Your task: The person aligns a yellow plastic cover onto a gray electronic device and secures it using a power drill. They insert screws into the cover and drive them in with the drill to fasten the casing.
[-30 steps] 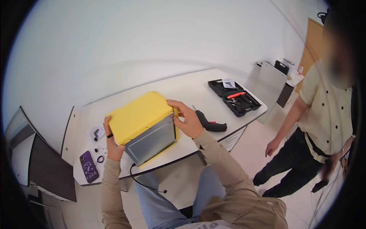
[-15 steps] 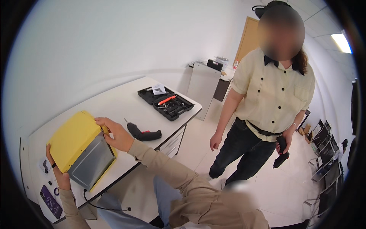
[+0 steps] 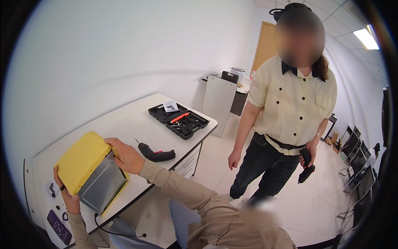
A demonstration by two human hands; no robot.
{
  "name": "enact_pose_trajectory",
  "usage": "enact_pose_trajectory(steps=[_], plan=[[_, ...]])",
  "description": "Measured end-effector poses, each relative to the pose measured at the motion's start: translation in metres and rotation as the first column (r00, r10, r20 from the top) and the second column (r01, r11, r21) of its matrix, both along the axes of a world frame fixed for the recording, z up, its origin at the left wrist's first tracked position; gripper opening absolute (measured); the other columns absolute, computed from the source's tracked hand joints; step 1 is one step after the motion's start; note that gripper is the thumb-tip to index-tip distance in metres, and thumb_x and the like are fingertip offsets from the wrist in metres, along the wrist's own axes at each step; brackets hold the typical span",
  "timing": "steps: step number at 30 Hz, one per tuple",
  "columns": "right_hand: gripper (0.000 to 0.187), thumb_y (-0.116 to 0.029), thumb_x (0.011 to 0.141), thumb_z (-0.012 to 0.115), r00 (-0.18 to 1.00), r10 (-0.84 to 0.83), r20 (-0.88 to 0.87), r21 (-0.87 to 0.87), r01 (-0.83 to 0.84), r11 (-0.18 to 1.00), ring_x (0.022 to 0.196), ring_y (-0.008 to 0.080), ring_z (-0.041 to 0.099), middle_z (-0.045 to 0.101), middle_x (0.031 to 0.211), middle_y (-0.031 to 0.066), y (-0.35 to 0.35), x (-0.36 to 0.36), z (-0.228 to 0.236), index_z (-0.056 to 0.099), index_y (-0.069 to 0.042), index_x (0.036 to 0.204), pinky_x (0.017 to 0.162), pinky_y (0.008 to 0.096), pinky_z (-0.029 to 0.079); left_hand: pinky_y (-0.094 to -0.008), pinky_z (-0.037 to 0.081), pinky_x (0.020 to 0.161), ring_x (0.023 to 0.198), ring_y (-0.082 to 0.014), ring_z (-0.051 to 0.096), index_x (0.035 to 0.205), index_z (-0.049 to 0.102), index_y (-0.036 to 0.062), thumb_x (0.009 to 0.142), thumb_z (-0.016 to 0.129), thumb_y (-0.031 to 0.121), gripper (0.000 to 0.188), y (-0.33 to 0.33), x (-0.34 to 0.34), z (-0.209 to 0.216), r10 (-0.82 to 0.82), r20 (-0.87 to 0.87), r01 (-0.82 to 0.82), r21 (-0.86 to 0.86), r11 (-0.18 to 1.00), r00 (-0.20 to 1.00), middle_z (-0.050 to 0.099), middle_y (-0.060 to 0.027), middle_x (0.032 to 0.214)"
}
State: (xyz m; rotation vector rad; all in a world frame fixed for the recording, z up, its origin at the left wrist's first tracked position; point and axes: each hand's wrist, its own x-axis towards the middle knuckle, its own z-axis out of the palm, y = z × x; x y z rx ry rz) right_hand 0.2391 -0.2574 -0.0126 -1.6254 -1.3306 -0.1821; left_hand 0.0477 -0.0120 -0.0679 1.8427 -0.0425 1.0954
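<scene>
A boxy appliance with a yellow casing (image 3: 83, 159) and a grey metal panel (image 3: 103, 184) sits tilted on the left part of the table. My left hand (image 3: 68, 195) grips its left side, with a dark band on one finger. At the upper right corner, my right hand (image 3: 127, 155) is closed round the casing's edge, its fingertips partly hidden. From the lower edge a black power cord (image 3: 108, 232) hangs past the table's rim. Just right of my right hand lies a black cordless screwdriver (image 3: 155, 153) with a red switch.
An open black tool case (image 3: 186, 124) with bits and an orange-handled tool lies at the table's far right corner. A purple phone (image 3: 59, 227) rests near the left front edge. Across from me stands a person (image 3: 292, 103), holding another black cordless screwdriver (image 3: 306, 166).
The whole scene sits slightly lower in the picture, as my view has shifted. Both hands keep their hold on the casing. The other person has hardly moved.
</scene>
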Motion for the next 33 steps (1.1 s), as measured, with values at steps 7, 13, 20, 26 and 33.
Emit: enact_pose_trajectory(steps=[7,13,20,26,33], plan=[[0.059,0.010,0.076,0.052,0.988,-0.028,0.153,0.147,0.006,0.989,0.098,0.0429,0.060,0.050,0.131,0.0176,0.005,0.003,-0.008,0.037,-0.009,0.129,0.079,0.0480,0.050,-0.0437,0.020,0.120,0.148,-0.0282,0.024,0.156,0.020,0.0079,0.067,0.059,0.090,0.127,0.009,0.001,-0.003,0.036,0.010,-0.037,0.071,0.997,0.999,0.022,-0.0126,0.159],[0.056,0.011,0.075,0.052,0.989,-0.033,0.143,0.157,0.011,0.988,0.097,0.0429,0.060,0.049,0.133,0.0167,0.007,0.002,-0.010,0.037,-0.009,0.126,0.077,0.0489,0.050,-0.0434,0.020,0.121,0.149,-0.0285,0.022,0.157,0.018,0.0068,0.067,0.058,0.090,0.128,0.008,0.002,-0.004,0.015,0.008,-0.015,0.050,0.999,1.000,0.021,-0.0132,0.160],[0.056,0.012,0.076,0.049,0.993,-0.042,0.106,0.125,0.029,0.992,0.102,0.0432,0.061,0.052,0.136,0.0152,0.008,0.002,-0.008,0.042,-0.008,0.127,0.080,0.0465,0.051,-0.0386,0.026,0.117,0.143,-0.0269,0.031,0.157,0.017,0.0076,0.072,0.055,0.088,0.123,0.010,-0.001,-0.006,0.037,0.014,-0.038,0.105,0.994,0.999,0.029,-0.0153,0.156],[0.053,0.012,0.076,0.049,0.998,-0.033,0.058,0.101,0.027,0.994,0.101,0.0417,0.062,0.053,0.135,0.0149,0.005,-0.002,-0.004,0.044,-0.007,0.126,0.078,0.0457,0.051,-0.0373,0.027,0.115,0.141,-0.0263,0.033,0.157,0.017,0.0077,0.073,0.055,0.088,0.122,0.012,-0.004,-0.007,0.046,0.022,-0.048,0.125,0.991,0.999,0.032,-0.0158,0.154],[0.062,0.012,0.075,0.049,0.995,-0.037,0.087,0.136,0.025,0.990,0.101,0.0392,0.062,0.057,0.122,0.0169,0.007,0.001,-0.009,0.039,-0.006,0.133,0.079,0.0464,0.051,-0.0386,0.026,0.117,0.143,-0.0267,0.031,0.157,0.017,0.0074,0.072,0.056,0.088,0.124,0.012,0.002,-0.003,0.032,0.007,-0.033,0.095,0.995,0.999,0.029,-0.0151,0.155]])
